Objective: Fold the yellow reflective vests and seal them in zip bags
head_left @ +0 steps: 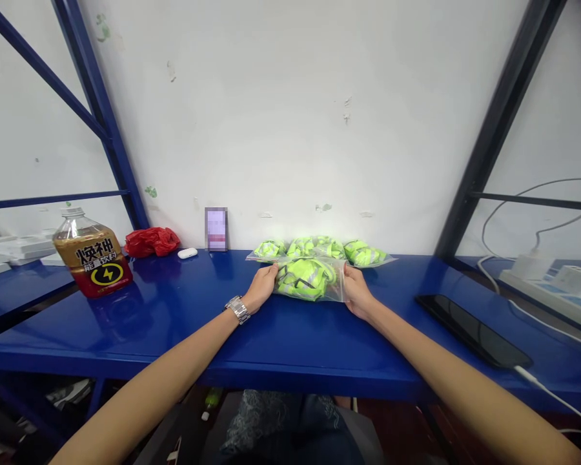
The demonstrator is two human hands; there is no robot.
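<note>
A clear plastic bag (pixel 306 280) with folded fluorescent yellow-green fabric and grey reflective strips inside is held between my two hands. My left hand (pixel 262 285), with a metal watch (pixel 237 310) on its wrist, grips the bag's left edge. The right edge is pinched by my right hand (pixel 357 292). Just behind, against the wall, lie several similar bags of the same fabric: one at the left (pixel 270 248), some in the middle (pixel 316 247), one at the right (pixel 366 252). The held bag partly covers the middle ones.
On the blue table (pixel 184 336) at left stand a large drink bottle (pixel 94 255), a red plastic bag (pixel 152 241), a white case (pixel 188 253) and an upright phone (pixel 216 229). To the right lie a charging black phone (pixel 474 329) and a white power strip (pixel 556 290) with cables.
</note>
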